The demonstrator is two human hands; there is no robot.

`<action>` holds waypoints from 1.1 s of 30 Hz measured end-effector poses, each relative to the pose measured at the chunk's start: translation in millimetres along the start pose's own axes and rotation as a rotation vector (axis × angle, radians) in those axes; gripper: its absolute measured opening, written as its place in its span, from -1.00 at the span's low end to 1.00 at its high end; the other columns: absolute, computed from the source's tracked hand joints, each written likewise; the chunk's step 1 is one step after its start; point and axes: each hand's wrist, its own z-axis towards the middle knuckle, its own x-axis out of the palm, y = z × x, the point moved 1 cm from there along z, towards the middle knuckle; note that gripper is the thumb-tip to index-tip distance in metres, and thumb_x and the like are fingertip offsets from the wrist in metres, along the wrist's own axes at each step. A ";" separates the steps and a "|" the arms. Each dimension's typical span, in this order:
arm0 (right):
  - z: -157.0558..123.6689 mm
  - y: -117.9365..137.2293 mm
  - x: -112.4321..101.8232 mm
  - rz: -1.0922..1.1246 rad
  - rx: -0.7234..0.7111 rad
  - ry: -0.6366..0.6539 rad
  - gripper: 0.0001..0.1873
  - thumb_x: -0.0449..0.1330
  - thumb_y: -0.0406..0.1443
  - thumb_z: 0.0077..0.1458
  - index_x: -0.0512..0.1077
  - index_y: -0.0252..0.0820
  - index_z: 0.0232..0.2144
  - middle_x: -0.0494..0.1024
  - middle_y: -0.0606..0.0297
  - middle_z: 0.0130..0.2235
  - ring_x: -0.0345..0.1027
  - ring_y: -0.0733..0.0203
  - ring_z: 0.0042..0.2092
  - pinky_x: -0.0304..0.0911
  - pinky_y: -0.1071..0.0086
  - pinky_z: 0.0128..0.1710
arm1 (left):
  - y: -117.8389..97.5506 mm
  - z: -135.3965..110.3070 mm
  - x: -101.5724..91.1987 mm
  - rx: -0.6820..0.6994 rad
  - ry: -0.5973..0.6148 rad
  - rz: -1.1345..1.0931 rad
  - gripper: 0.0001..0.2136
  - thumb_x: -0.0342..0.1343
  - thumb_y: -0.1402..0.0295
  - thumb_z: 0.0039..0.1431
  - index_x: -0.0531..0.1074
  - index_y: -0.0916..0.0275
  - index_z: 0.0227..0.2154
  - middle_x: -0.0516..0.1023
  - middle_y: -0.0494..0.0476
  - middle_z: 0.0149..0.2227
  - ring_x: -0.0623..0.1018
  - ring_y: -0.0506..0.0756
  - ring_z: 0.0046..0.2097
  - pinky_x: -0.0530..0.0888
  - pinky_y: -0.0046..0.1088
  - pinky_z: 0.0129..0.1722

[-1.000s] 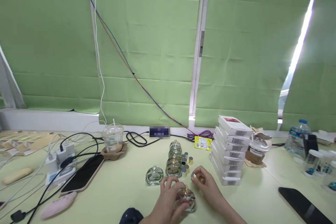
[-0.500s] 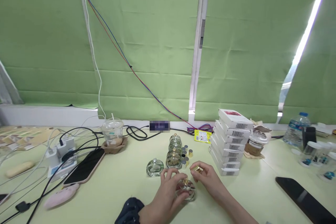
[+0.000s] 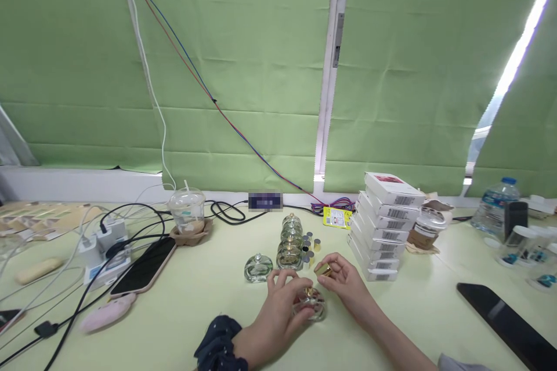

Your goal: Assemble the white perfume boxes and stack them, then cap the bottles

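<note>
My left hand [image 3: 282, 305] is closed round a clear glass perfume bottle [image 3: 317, 305] on the table, its fingers near the gold neck. Just right of it, my right hand [image 3: 343, 279] pinches a small gold bottle cap [image 3: 324, 270] above the bottle, apart from the neck. Behind my left hand stands a single glass perfume bottle [image 3: 258, 268]. A row of similar bottles [image 3: 289, 254] runs back from there. Several loose gold caps [image 3: 317, 244] are gathered to the right of that row.
A tall stack of white boxes [image 3: 385, 232] rises to the right, with a lidded cup [image 3: 426, 229] behind. At the left are a plastic cup [image 3: 187, 211], a phone [image 3: 145, 266] and tangled cables. A black phone-like slab [image 3: 505, 319] lies at the right.
The gold cap in my right hand has tilted and shows more of its side. My left hand stays on the bottle. The whole view has shifted slightly.
</note>
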 end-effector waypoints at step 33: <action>-14.0 -3.9 21.0 -0.471 -0.193 0.071 -0.67 0.29 -0.17 0.00 0.50 -0.12 -0.15 0.54 0.22 -0.27 0.28 0.18 -0.36 0.26 0.31 -0.31 | -3.0 0.0 -2.0 0.044 -0.039 0.033 -0.50 0.12 0.55 0.13 0.24 -0.01 0.10 0.54 0.06 -0.03 0.40 0.19 0.01 0.20 -0.06 0.08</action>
